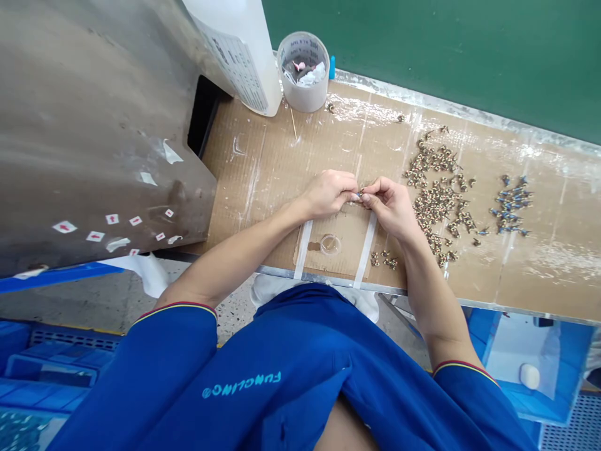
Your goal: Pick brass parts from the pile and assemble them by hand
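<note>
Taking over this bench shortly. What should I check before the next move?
1. Part held: a tiny metal part pinched between left hand and right hand: ok.
2. Supply: brass-coloured parts lie beside the right hand: ok.
3. Separation: blue-topped parts sit apart from that heap: ok.
4. Strays: one small part lies alone on the cardboard: not ok.
5. Clear round dish contents: cannot tell.

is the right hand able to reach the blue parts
Probably yes: the right hand has only loose brass-coloured parts between it and the blue parts, and those lie low on the cardboard.
</note>
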Demonstrator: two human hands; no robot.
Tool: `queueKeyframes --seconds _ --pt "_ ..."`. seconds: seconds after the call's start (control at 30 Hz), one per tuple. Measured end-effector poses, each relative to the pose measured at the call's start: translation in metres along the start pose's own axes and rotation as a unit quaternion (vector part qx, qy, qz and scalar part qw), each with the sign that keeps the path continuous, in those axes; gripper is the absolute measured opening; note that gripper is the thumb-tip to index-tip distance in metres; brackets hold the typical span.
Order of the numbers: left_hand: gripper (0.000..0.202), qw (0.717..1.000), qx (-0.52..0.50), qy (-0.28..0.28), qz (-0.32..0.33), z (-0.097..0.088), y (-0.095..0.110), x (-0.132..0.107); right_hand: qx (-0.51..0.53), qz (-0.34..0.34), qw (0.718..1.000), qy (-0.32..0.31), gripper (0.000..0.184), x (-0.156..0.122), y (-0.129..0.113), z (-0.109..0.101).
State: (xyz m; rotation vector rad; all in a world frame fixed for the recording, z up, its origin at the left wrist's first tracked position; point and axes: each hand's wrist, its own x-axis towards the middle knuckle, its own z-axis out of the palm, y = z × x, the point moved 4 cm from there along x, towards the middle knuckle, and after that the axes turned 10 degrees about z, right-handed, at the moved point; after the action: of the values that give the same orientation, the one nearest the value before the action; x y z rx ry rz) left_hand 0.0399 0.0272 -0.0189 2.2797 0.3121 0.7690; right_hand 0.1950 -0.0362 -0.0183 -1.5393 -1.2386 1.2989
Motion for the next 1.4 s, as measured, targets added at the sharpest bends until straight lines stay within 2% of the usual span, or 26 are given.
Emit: queueKeyframes --seconds 0.23,0.4,0.6,0.77,1.0,1.4 --pt "0.024 1.000 0.012 0.018 -0.014 0.002 -0.001 -0.002 0.001 0.000 1.000 0.012 0.050 -0.001 -0.003 0.001" --pt "0.026 0.999 0.029 0.037 0.015 0.001 0.002 -0.003 0.014 0.002 1.000 0.017 0.052 -0.001 -0.003 0.001" --pt "0.029 0.993 0.096 0.038 0.050 -0.002 0.010 -0.005 0.051 0.021 0.998 0.002 0.052 -0.001 -0.005 0.000" --pt "0.031 0.991 0.130 0.031 0.028 -0.002 0.010 -0.006 0.062 0.031 0.998 0.004 0.053 -0.001 -0.005 -0.002" --pt "0.031 0.993 0.116 0.021 0.008 -0.002 0.000 -0.005 0.051 0.035 0.998 0.025 0.056 0.001 -0.003 -0.001" --pt "0.024 0.995 0.094 0.013 -0.005 -0.004 0.002 -0.004 0.059 0.019 0.998 0.033 0.050 0.002 -0.001 0.001"
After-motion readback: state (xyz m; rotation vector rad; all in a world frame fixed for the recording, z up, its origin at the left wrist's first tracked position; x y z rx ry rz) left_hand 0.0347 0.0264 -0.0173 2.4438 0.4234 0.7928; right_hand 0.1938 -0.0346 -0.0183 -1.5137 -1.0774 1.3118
